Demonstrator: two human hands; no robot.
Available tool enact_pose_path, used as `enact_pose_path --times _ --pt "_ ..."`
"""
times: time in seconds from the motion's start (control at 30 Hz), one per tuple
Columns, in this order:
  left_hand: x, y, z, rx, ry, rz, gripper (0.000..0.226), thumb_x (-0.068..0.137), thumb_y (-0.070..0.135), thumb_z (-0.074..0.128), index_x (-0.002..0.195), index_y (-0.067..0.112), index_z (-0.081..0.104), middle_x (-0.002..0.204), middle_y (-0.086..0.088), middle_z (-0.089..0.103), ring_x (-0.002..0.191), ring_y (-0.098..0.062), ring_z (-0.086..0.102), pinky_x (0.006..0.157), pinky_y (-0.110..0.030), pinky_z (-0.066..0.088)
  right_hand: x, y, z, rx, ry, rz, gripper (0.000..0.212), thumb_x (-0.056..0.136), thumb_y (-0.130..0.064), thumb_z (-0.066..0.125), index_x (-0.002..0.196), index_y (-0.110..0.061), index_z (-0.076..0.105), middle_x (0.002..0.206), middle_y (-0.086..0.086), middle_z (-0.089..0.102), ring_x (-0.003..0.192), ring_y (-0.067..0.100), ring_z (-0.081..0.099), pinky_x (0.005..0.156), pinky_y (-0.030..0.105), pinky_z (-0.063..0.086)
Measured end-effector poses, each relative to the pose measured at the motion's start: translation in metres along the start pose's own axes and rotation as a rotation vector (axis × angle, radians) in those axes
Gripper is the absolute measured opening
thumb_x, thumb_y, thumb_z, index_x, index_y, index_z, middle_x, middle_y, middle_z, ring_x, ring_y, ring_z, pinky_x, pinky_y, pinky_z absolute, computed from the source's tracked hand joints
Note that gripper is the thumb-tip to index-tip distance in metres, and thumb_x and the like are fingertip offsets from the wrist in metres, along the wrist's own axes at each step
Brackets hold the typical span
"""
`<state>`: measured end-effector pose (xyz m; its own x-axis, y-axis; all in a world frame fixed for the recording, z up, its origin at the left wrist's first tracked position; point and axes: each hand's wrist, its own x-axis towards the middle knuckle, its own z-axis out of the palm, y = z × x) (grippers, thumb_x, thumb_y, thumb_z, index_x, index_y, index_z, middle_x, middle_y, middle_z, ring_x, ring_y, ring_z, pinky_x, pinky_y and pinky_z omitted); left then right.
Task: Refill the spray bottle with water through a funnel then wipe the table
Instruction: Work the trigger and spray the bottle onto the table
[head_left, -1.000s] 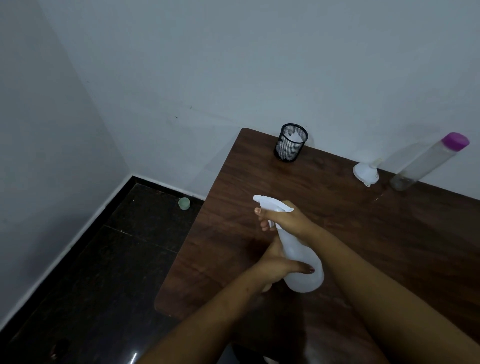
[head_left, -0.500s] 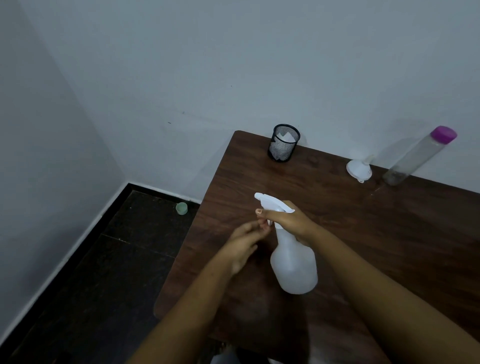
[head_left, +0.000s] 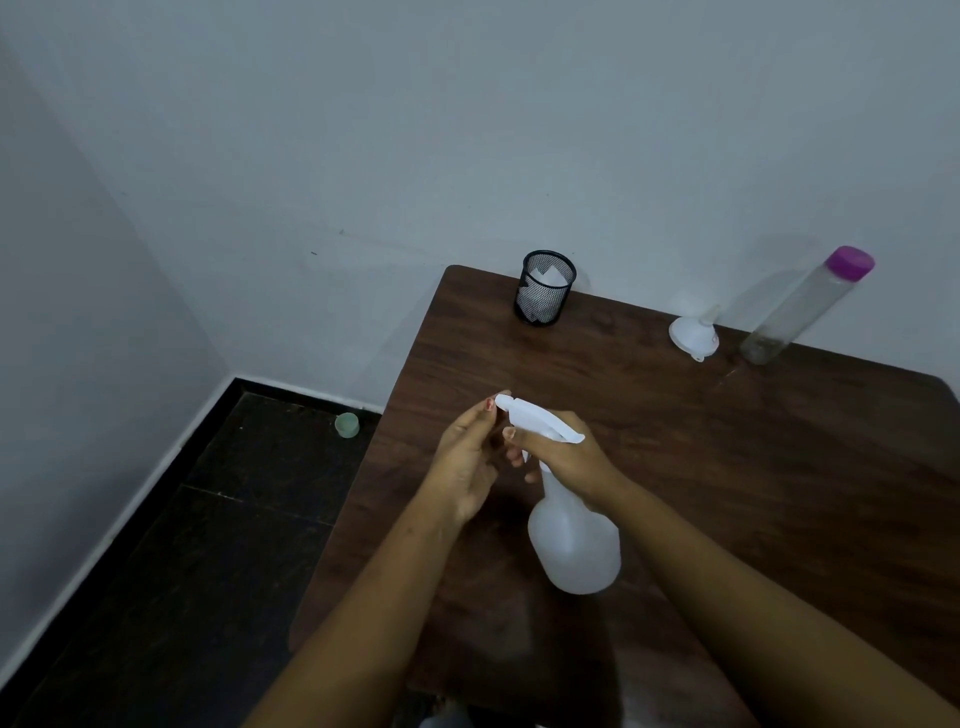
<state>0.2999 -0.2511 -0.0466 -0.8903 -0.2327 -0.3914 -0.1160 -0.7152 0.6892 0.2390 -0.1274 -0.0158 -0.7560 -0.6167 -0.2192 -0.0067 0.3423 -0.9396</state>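
Note:
A white translucent spray bottle (head_left: 574, 545) is held upright over the dark wooden table (head_left: 727, 467). My right hand (head_left: 566, 460) is wrapped around its neck, just under the white trigger head. My left hand (head_left: 467, 462) is beside the head, its fingertips touching the nozzle tip. A small white funnel (head_left: 693, 335) lies on its side near the back wall. Next to it a tall clear water bottle (head_left: 800, 312) with a purple cap stands on the table.
A black mesh cup (head_left: 544, 288) holding white paper stands at the table's back left corner. The table's left edge drops to a dark tiled floor, where a small green cap (head_left: 347, 425) lies by the wall. White walls close in behind and left.
My left hand let go of the bottle's base and rose to the nozzle tip. The bottle went from tilted to more upright in my right hand.

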Motion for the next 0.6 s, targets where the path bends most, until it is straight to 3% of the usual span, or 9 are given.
enact_pose_path --times 0.13,0.23,0.4,0.6 --pt "0.0 0.0 0.003 0.039 -0.012 0.013 0.024 0.096 0.026 0.05 0.108 0.016 0.069 0.084 -0.004 0.069 0.065 -0.012 0.062 0.057 -0.028 0.05 -0.001 0.001 0.001 -0.037 0.043 -0.007 0.011 0.091 -0.026 0.063 0.085 -0.02 0.069 0.069 -0.005 0.068 0.068 0.013 0.067 0.058 0.024 0.055" --pt "0.0 0.001 0.008 0.094 0.004 0.028 0.033 0.096 0.026 0.049 0.118 0.005 0.062 0.093 -0.008 0.068 0.071 -0.014 0.064 0.059 -0.028 0.051 -0.003 0.0 0.0 -0.053 0.079 -0.019 0.012 0.092 -0.024 0.062 0.081 -0.023 0.068 0.068 -0.006 0.068 0.065 0.011 0.067 0.054 0.022 0.054" --pt "0.001 0.003 0.012 0.171 -0.016 0.043 0.032 0.097 0.026 0.047 0.116 0.005 0.062 0.101 -0.012 0.068 0.082 -0.019 0.064 0.066 -0.03 0.052 -0.005 -0.002 -0.002 -0.089 0.127 -0.01 0.016 0.093 -0.02 0.06 0.088 -0.007 0.069 0.067 -0.001 0.066 0.064 0.013 0.065 0.052 0.023 0.051" --pt "0.0 0.008 0.012 0.239 -0.038 0.05 0.028 0.097 0.027 0.047 0.107 0.01 0.067 0.102 -0.008 0.072 0.09 -0.018 0.068 0.076 -0.03 0.055 -0.004 -0.004 -0.003 -0.104 0.126 -0.004 0.018 0.094 -0.019 0.058 0.088 -0.005 0.067 0.068 0.0 0.064 0.065 0.016 0.064 0.056 0.026 0.052"
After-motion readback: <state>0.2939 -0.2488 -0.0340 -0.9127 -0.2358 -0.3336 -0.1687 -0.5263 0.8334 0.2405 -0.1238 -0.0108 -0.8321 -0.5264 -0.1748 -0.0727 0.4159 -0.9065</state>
